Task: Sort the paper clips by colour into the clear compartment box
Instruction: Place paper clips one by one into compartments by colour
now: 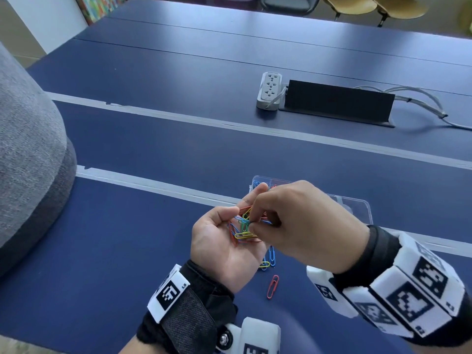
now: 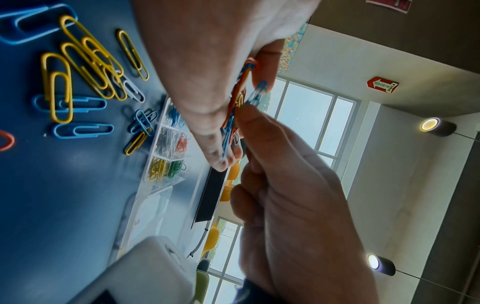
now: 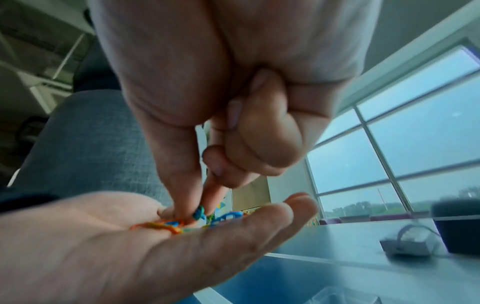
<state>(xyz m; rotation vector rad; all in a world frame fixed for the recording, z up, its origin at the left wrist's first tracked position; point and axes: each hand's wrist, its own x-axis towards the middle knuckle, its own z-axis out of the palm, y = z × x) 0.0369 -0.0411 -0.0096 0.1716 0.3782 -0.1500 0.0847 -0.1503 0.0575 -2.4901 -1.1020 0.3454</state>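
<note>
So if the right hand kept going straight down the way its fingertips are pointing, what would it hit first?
Most likely the mixed paper clips heaped in the upturned left hand. The right hand points its thumb and forefinger down into that heap, apparently already pinching a green clip, with the palm right beneath.

The left hand [image 1: 224, 245] is turned palm up above the table, fingers loosely cupped, thumb out to the side. The right hand [image 1: 301, 221] reaches over it from the right, knuckles up, thumb and forefinger brought down together into the left palm; the other fingers [image 3: 262, 131] are curled back. The pinch seems closed, though blur hides the contact. Both wrists wear black straps with marker blocks.
</note>
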